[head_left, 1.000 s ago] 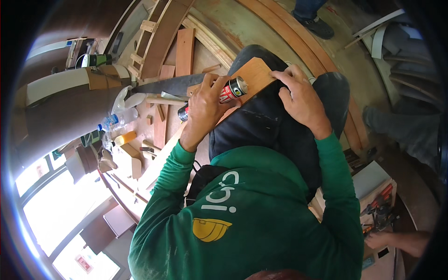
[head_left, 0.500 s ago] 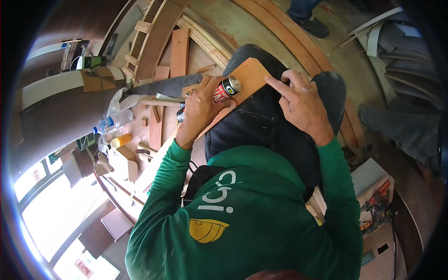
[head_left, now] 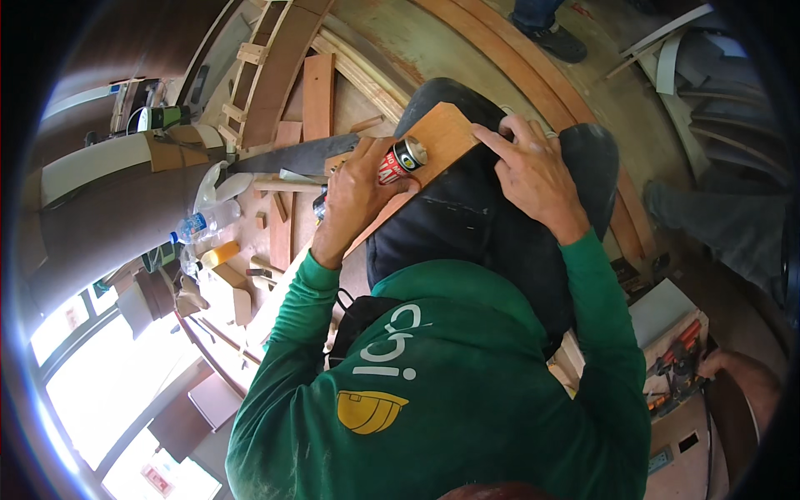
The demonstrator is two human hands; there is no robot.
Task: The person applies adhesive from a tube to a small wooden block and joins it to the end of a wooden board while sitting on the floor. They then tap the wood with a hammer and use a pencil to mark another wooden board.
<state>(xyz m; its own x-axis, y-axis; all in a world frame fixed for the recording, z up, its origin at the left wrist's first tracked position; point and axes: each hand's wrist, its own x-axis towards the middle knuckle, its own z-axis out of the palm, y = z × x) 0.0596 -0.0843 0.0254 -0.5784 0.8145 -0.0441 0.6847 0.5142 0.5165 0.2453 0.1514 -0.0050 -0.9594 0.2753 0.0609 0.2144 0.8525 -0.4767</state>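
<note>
My left hand [head_left: 354, 196] is wrapped round a small red-labelled can [head_left: 398, 162] with a dark rim, tilted so that its pale end faces away from me. The can lies over a reddish-brown wooden board [head_left: 450, 132], which rests across my dark-trousered knee. My left thumb is against the board's near edge. At the board's far right corner, my right hand [head_left: 537, 179] touches the edge with a stretched index finger. Its other fingers are partly bent, with nothing visible in them.
Left of me are a handsaw [head_left: 292, 155], a plastic bottle [head_left: 200, 223], an orange bottle [head_left: 219, 253] and wood offcuts [head_left: 318, 96]. Long curved wooden strips [head_left: 533, 67] run beyond my knees. At right, another person's hand [head_left: 737, 367] reaches to a box of tools [head_left: 679, 354].
Another person's hand has come in at the lower right, by the tools. My right hand has shifted very slightly at the board's corner. My left hand still holds the can.
</note>
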